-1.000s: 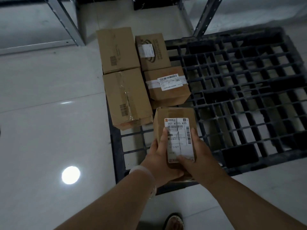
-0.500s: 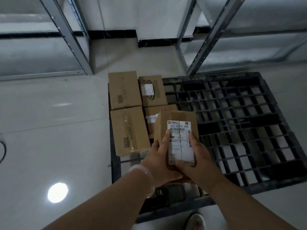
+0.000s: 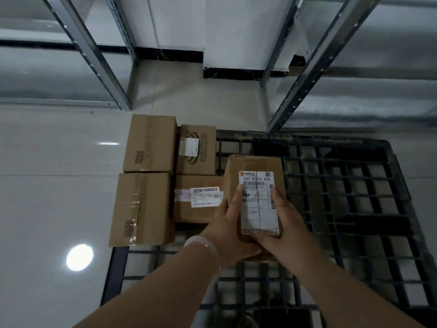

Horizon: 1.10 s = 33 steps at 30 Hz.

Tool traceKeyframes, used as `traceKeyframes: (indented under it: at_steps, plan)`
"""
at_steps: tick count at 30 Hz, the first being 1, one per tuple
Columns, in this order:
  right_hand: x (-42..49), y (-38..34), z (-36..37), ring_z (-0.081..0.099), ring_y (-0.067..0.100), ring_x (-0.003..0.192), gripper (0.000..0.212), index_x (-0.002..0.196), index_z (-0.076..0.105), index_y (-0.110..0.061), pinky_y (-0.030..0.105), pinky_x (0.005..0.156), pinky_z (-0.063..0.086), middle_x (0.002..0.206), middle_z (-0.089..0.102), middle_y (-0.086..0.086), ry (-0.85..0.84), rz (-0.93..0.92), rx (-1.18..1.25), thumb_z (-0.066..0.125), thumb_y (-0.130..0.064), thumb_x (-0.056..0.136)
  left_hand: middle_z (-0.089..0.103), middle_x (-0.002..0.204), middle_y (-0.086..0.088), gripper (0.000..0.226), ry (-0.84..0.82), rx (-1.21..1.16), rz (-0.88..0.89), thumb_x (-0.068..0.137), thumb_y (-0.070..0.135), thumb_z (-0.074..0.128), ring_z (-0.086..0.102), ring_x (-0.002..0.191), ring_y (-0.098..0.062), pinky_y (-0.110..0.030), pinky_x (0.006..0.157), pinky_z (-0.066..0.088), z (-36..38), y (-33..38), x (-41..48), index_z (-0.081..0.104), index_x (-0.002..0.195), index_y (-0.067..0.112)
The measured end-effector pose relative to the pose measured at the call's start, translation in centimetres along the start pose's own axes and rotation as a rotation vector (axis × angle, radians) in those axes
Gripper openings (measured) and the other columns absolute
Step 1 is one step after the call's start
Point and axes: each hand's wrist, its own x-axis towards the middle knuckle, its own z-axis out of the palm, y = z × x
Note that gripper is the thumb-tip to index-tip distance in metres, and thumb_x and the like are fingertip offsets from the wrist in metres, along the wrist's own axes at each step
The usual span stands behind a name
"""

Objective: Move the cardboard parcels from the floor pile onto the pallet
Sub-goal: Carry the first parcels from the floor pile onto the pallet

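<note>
Moved: brown cardboard parcel with white shipping label [image 3: 254,164] carried forward over black plastic pallet [image 3: 331,139]; now just right of taped cardboard box [image 3: 194,213].

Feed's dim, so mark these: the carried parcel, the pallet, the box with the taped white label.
carried parcel [image 3: 255,163], head view, bare cardboard above its label.
pallet [image 3: 270,147], head view, solid dark block.
taped-label box [image 3: 195,214], head view, cardboard below the label.

Both hands, left [image 3: 228,223] and right [image 3: 281,223], grip a labelled brown cardboard parcel [image 3: 254,166] above a black plastic grid pallet [image 3: 354,185] beside four stacked boxes [image 3: 146,176].

Labelled parcel [image 3: 254,165] tilted over black pallet [image 3: 270,146]
</note>
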Motion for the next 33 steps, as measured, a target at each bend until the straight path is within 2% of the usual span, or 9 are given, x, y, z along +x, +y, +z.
traceKeyframes:
  at_steps: [5, 7, 9, 15, 19, 23, 28, 31, 33]
  plan:
    - [5.0, 1.5, -4.0, 0.026, -0.003, 0.128, 0.103, 0.149, 0.001, -0.057, 0.023, 0.101, 0.031, 0.159, 0.016, -0.018, 0.002, -0.044, -0.031, 0.077, -0.045, 0.081, 0.001, 0.162, 0.012, 0.125, 0.09, -0.024, 0.007, 0.076, 0.037, 0.079, 0.011, 0.15, -0.019, -0.049, 0.119, 0.026, 0.5, 3.1, 4.9, -0.025, 0.143, 0.054]
    - [7.2, 1.9, -4.2, 0.027, 0.001, 0.132, 0.103, 0.152, 0.001, -0.054, 0.024, 0.104, 0.029, 0.159, 0.016, -0.016, -0.005, -0.047, -0.021, 0.077, -0.045, 0.082, 0.008, 0.161, 0.012, 0.12, 0.106, -0.035, 0.002, 0.079, 0.033, 0.076, 0.019, 0.147, -0.019, -0.047, 0.118, 0.028, 0.1, 3.0, 6.7, -0.022, 0.146, 0.051]
    - [9.6, 1.9, -3.7, 0.027, 0.003, 0.135, 0.103, 0.153, 0.002, -0.051, 0.026, 0.109, 0.026, 0.158, 0.017, -0.013, -0.017, -0.058, -0.004, 0.076, -0.044, 0.083, 0.015, 0.159, 0.009, 0.119, 0.132, -0.035, 0.003, 0.079, 0.027, 0.074, 0.027, 0.142, -0.019, -0.045, 0.115, 0.034, -0.7, 2.3, 8.5, -0.02, 0.148, 0.049]
    - [18.2, 2.0, -2.0, 0.033, 0.013, 0.139, 0.101, 0.156, 0.004, -0.046, 0.039, 0.118, 0.029, 0.156, 0.023, -0.006, -0.024, -0.089, 0.015, 0.076, -0.034, 0.085, 0.02, 0.16, 0.009, 0.113, 0.214, -0.04, 0.026, 0.084, 0.022, 0.073, 0.033, 0.141, -0.016, -0.04, 0.114, 0.036, -3.4, -0.7, 15.2, -0.015, 0.152, 0.043]
    - [23.3, 2.8, -0.6, 0.035, 0.013, 0.137, 0.096, 0.156, 0.008, -0.045, 0.033, 0.113, 0.028, 0.155, 0.025, -0.006, 0.019, -0.115, -0.011, 0.074, -0.033, 0.087, 0.021, 0.16, 0.008, 0.104, 0.26, -0.014, 0.043, 0.089, 0.019, 0.067, 0.033, 0.141, -0.016, -0.04, 0.115, 0.036, -4.8, -2.6, 19.8, -0.011, 0.154, 0.037]
    - [26.5, 3.9, 1.6, 0.032, 0.016, 0.14, 0.096, 0.156, 0.006, -0.044, 0.037, 0.116, 0.027, 0.157, 0.023, -0.005, 0.028, -0.122, -0.011, 0.072, -0.034, 0.088, 0.031, 0.156, 0.005, 0.097, 0.26, 0.056, 0.022, 0.093, 0.014, 0.061, 0.041, 0.135, -0.017, -0.037, 0.111, 0.04, -5.6, -4.7, 22.6, -0.01, 0.155, 0.037]
    - [28.4, 4.9, 4.6, 0.03, 0.02, 0.142, 0.093, 0.157, 0.005, -0.041, 0.039, 0.118, 0.027, 0.159, 0.019, -0.003, 0.011, -0.119, -0.008, 0.07, -0.034, 0.091, 0.024, 0.16, 0.006, 0.088, 0.245, 0.107, -0.033, 0.097, 0.012, 0.055, 0.043, 0.134, -0.018, -0.029, 0.108, 0.039, -5.6, -7.1, 24.0, -0.006, 0.156, 0.035]
    - [28.7, 5.5, 5.6, 0.026, 0.022, 0.144, 0.092, 0.157, 0.003, -0.041, 0.041, 0.118, 0.026, 0.161, 0.014, -0.002, -0.018, -0.093, -0.016, 0.068, -0.034, 0.092, 0.014, 0.163, 0.01, 0.083, 0.211, 0.138, -0.066, 0.099, 0.014, 0.052, 0.047, 0.119, -0.01, -0.01, 0.084, 0.039, -5.5, -7.8, 24.2, -0.005, 0.156, 0.035]
    - [28.6, 5.9, 6.2, 0.022, 0.023, 0.146, 0.093, 0.157, 0.0, -0.042, 0.041, 0.118, 0.024, 0.162, 0.009, -0.003, -0.057, -0.063, -0.045, 0.067, -0.038, 0.092, 0.007, 0.164, 0.013, 0.079, 0.202, 0.198, -0.075, 0.1, 0.018, 0.05, 0.042, 0.129, -0.013, -0.011, 0.09, 0.031, -5.4, -8.0, 24.1, -0.003, 0.156, 0.035]
